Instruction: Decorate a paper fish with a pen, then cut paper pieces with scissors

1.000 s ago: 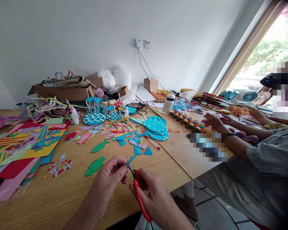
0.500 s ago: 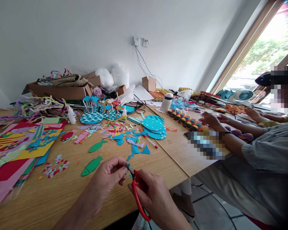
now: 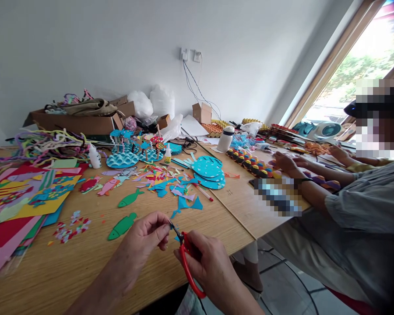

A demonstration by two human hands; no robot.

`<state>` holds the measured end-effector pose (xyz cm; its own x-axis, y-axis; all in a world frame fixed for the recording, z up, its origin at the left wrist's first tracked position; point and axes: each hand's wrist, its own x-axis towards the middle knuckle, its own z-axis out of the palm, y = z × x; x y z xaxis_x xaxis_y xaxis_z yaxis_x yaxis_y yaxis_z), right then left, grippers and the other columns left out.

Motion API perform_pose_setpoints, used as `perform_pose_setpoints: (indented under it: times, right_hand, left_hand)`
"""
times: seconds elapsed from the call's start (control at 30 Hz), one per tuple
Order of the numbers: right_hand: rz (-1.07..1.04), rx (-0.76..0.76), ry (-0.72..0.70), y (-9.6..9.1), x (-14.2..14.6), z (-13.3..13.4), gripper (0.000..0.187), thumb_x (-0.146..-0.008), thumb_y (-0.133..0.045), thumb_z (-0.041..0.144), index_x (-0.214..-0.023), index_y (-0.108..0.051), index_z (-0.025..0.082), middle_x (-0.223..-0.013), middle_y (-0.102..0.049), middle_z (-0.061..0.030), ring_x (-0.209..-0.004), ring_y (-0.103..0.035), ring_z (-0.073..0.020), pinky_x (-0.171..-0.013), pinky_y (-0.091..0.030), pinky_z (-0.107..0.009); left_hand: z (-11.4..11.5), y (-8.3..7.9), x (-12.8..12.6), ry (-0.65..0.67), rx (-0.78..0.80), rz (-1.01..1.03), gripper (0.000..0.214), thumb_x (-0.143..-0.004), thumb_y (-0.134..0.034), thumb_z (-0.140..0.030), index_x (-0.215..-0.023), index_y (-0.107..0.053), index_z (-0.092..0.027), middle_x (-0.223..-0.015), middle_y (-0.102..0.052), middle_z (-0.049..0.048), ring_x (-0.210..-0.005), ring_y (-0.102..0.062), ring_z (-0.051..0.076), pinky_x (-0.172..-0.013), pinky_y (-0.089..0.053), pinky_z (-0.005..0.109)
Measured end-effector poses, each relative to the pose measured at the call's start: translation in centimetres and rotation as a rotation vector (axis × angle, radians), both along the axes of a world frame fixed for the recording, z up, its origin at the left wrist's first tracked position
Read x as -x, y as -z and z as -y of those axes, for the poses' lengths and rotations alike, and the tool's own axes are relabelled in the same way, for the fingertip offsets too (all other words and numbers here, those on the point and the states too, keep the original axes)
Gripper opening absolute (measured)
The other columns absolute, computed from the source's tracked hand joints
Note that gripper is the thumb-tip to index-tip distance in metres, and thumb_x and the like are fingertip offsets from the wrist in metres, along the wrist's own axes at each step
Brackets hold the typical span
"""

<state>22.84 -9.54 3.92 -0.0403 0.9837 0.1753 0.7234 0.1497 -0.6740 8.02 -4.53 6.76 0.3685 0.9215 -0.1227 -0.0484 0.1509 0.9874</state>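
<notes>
In the head view my right hand (image 3: 210, 260) grips red-handled scissors (image 3: 185, 267), the blades pointing up and left. My left hand (image 3: 147, 236) is closed in a pinch at the blade tips. What it pinches is mostly covered by the fingers; it seems to be a small piece of blue paper. Tiny blue scraps lie on the wood just behind the blades, and larger blue paper offcuts (image 3: 189, 203) are a little farther off. Left of my hands rest two green paper fish, a bigger one (image 3: 121, 226) and a slimmer one (image 3: 130, 198).
Coloured paper sheets (image 3: 26, 249) cover the left side. Glue bottles (image 3: 94, 156), mixed scraps (image 3: 154, 177), blue dotted discs (image 3: 210, 175) and a thin stick (image 3: 231, 213) lie beyond. A co-worker's hands (image 3: 285, 164) are at the right, near a white bottle (image 3: 225, 140).
The whole view has shifted slightly to the left. My left fingertips have turned a little at the blade tips, and the blue bit seen there earlier is now harder to make out.
</notes>
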Motion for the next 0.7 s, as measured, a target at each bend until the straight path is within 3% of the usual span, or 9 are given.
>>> perform_pose_setpoints:
  times: [0.3, 0.7]
  right_hand:
    - [-0.041, 0.006, -0.008, 0.36, 0.20, -0.35, 0.027, -0.077, -0.051, 0.030, -0.059, -0.035, 0.020, -0.052, -0.034, 0.0062, -0.048, -0.028, -0.0080, -0.047, -0.020, -0.020]
    - [-0.053, 0.015, -0.017, -0.17, 0.61, -0.03, 0.025, -0.080, -0.049, 0.035, -0.064, -0.038, 0.020, -0.055, -0.040, 0.0053, -0.049, -0.033, -0.0090, -0.047, -0.023, -0.020]
  left_hand:
    - [0.05, 0.99, -0.06, -0.033, 0.028, 0.097, 0.016, -0.068, -0.064, -0.033, -0.070, -0.059, -0.017, -0.060, -0.055, -0.0026, -0.059, -0.048, 0.012, -0.058, -0.040, 0.024]
    - [0.30, 1.03, -0.23, 0.015, -0.003, 0.129, 0.014, -0.070, -0.063, -0.031, -0.068, -0.060, -0.017, -0.060, -0.054, -0.0026, -0.059, -0.046, 0.012, -0.058, -0.039, 0.024]
